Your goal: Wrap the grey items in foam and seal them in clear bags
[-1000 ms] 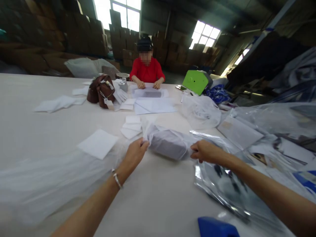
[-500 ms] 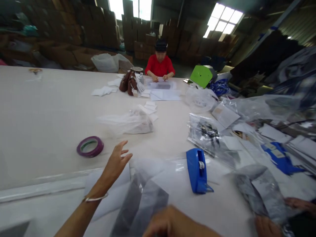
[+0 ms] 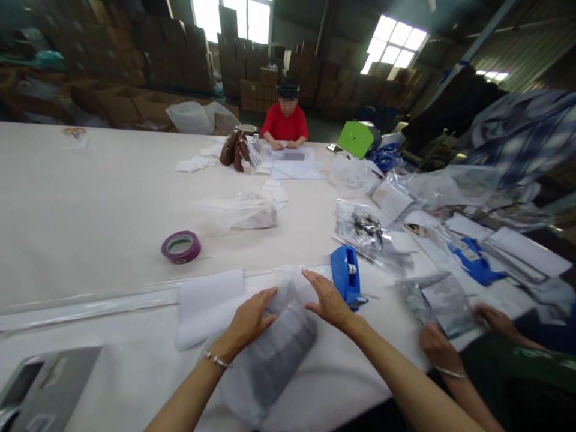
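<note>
While the grey bundle (image 3: 281,354) is lying aslant on the table (image 3: 112,222) in cloudy plastic, both bare hands are flanking its far end. The left hand (image 3: 249,321) is spreading its thumb away from its fingers along the bundle's left side; whether it is pressing on the plastic, I cannot tell. The right hand (image 3: 330,300) is holding its fingers wide, thumb apart, at the other side of that end, gripping nothing. A bracelet (image 3: 217,360) is circling the left wrist.

Just beyond the right hand, a blue dispenser (image 3: 344,273) is standing close to the fingers. White paper (image 3: 209,306) is lying left of the bundle, and a purple tape roll (image 3: 192,252) is resting farther off. Beyond the dispenser, a clear packet (image 3: 360,228) is lying with dark pieces inside. At the right, a co-worker's hands (image 3: 436,345) are handling a grey packet (image 3: 443,303). Across the table, a person in red (image 3: 285,123) is sitting near a brown bag (image 3: 234,153).
</note>
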{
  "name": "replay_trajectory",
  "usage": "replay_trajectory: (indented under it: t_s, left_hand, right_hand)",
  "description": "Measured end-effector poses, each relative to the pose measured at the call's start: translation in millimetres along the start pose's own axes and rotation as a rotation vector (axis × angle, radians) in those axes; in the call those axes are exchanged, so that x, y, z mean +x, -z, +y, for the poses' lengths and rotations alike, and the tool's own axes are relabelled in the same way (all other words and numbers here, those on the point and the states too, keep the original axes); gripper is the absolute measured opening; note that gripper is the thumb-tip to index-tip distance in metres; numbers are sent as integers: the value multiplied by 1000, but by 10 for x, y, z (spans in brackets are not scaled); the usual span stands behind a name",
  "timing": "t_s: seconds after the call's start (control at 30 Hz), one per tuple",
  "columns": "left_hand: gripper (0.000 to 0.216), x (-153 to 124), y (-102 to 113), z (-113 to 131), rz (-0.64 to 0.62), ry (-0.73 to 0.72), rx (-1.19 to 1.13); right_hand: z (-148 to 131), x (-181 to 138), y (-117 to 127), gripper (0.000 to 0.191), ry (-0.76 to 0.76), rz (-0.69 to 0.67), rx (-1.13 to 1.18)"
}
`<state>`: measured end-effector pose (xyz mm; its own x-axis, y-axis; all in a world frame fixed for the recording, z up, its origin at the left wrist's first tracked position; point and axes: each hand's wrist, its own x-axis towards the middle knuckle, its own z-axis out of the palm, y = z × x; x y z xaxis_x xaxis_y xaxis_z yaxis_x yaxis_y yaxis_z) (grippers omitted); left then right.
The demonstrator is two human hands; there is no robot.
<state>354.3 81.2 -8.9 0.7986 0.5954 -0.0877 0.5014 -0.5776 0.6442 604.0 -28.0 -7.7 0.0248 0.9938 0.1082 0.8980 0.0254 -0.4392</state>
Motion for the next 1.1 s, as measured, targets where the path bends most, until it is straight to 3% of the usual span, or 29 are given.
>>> replay_trajectory:
  t_s: [0.13, 0.2, 0.27, 0.37, 0.43, 0.53, 0.63, 0.7, 0.77, 0.87, 0.97, 1.03, 1.1]
  left_hand:
    - [64, 188, -16, 193, -77, -217, 39]
    - [53, 148, -38, 275, -30, -243, 70]
    - [40, 19, -67, 290, 56, -213, 125]
    - [43, -227, -143, 122, 192, -145, 307]
    - [50, -357, -220, -93, 283, -122, 431]
    - [53, -494, -332, -427, 409, -140, 491]
    - [53, -633, -350, -584, 548, -126, 504]
    - [54, -731, -295, -543, 646, -82, 514]
    - [54, -803, -230, -414, 701, -60, 505]
    - [55, -824, -258, -222, 662, -71, 471]
    - [60, -796, -509, -219, 588, -7, 411]
    - [65, -794, -728, -312, 556, 62, 309]
    - [64, -812, -908, -411, 524, 103, 163]
  right_hand:
    - [21, -141, 122, 92, 12, 79, -17]
    - [4, -214, 137, 80, 39, 120, -9]
    - [11, -230, 81, 72, -59, 152, 43]
    - [146, -182, -92, 69, -423, 137, 174]
    - [303, -176, -203, 49, -593, 74, 242]
    - [530, -262, -260, 17, -675, 27, 282]
    - [623, -383, -156, 15, -709, 59, 278]
    - [548, -434, -33, 25, -718, 98, 255]
    - [341, -464, 87, 41, -664, 211, 202]
    - [-121, -513, 157, 46, -313, 395, 109]
    - [-450, -588, -25, 54, 114, 234, 20]
    - [-468, -631, -271, 62, 185, 138, -43]
    - [-366, -656, -540, 63, 128, 160, -41]
